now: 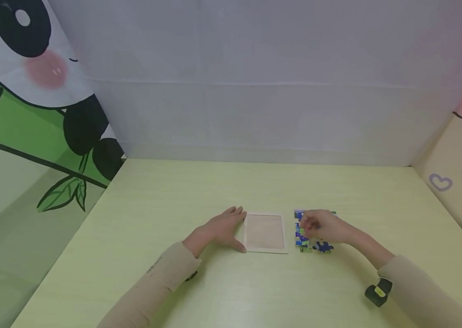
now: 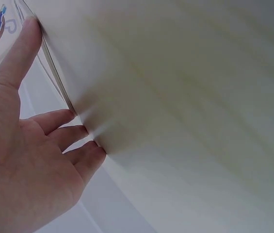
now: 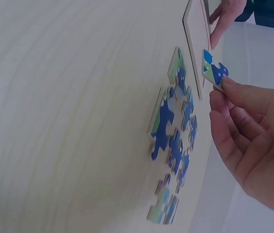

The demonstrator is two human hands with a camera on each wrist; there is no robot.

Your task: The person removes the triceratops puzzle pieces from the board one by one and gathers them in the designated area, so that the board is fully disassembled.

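A shallow puzzle frame (image 1: 265, 233) with a pale rim lies flat on the table, no pieces inside it. My left hand (image 1: 223, 230) touches its left edge, fingers and thumb spread along the side. In the right wrist view, my right hand (image 3: 255, 126) pinches a blue and green puzzle piece (image 3: 213, 68) between thumb and fingers, held above the table. Beneath and beside that hand lie several loose puzzle pieces (image 1: 323, 247), blue, green and purple, to the right of the frame. In the head view the right hand (image 1: 326, 226) hides some of them.
The pale wooden table (image 1: 198, 191) reaches back to a white cloth wall (image 1: 255, 114). A printed cartoon panel (image 1: 63, 150) stands at the left, and a cream panel (image 1: 460, 182) with a heart at the right. A dark wrist device (image 1: 378, 293) sits at the right sleeve.
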